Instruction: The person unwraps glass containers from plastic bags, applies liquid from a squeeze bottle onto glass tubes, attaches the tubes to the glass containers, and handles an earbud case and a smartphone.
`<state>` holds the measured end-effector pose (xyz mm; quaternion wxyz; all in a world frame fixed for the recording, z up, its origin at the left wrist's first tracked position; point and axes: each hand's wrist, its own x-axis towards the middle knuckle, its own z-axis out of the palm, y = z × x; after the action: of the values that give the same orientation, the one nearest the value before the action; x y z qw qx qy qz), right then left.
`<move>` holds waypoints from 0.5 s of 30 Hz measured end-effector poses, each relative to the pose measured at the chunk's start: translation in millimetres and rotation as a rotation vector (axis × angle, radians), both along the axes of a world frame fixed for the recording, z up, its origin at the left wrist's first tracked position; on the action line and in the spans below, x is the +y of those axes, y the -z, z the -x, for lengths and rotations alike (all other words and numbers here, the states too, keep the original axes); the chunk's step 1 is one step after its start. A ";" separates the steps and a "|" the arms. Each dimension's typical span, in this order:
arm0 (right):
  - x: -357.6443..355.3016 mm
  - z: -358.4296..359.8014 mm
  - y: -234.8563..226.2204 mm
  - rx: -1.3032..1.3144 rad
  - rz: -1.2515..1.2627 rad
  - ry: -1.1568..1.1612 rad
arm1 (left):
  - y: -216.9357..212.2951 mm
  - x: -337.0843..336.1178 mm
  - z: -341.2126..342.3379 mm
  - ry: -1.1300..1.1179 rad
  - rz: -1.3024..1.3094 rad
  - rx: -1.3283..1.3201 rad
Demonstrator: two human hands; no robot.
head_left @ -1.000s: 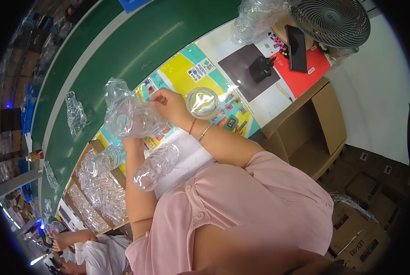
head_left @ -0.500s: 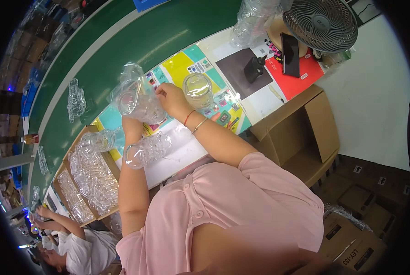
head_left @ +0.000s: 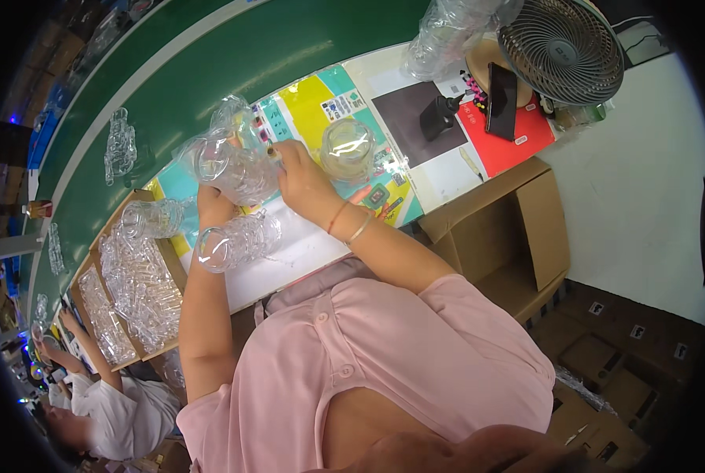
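A clear round plastic container in a loose clear bag (head_left: 242,167) is in front of me over the worktop. My left hand (head_left: 216,206) is closed on its lower left side, the fingers mostly hidden behind it. At its right side my right hand (head_left: 301,175) has its fingers bent and pressed together; a tiny dark bit shows at the fingertips, too small to name. Right of that hand stands a clear round jar (head_left: 347,150). Another clear ribbed container (head_left: 239,240) lies over my left forearm, and one more clear container (head_left: 151,218) rests further left.
At the left a divided cardboard box (head_left: 143,296) holds many clear plastic parts. Clear pieces (head_left: 120,147) lie on the green belt (head_left: 171,102). To the right are a black bottle (head_left: 439,118), a phone (head_left: 500,102), a fan (head_left: 561,51) and an open carton (head_left: 498,236). A co-worker (head_left: 116,410) sits lower left.
The whole view has shifted slightly. My right hand has turned a little, its fingers now pointing more upward beside the bag. The left hand stays at the bagged container.
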<state>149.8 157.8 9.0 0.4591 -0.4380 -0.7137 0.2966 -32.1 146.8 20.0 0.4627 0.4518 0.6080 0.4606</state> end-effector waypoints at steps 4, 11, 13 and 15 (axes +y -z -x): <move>-26.7 -0.5 5.5 -0.055 -0.137 -0.036 | 22.1 -12.3 16.4 0.028 -0.076 -0.074; -13.7 -5.5 -5.0 -0.417 -0.241 -0.212 | 30.1 -23.3 6.9 0.021 -0.240 0.271; -14.5 -2.1 -2.7 -0.449 -0.278 -0.213 | 19.7 -20.2 14.1 0.130 -0.247 0.490; -13.8 0.1 -0.6 -0.481 -0.314 -0.214 | 23.9 -17.0 19.0 0.247 -0.253 0.703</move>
<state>149.7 144.0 9.6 0.3052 -0.3415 -0.8812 0.1171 -51.0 129.8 -3.9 0.2189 0.7052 0.6089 0.2898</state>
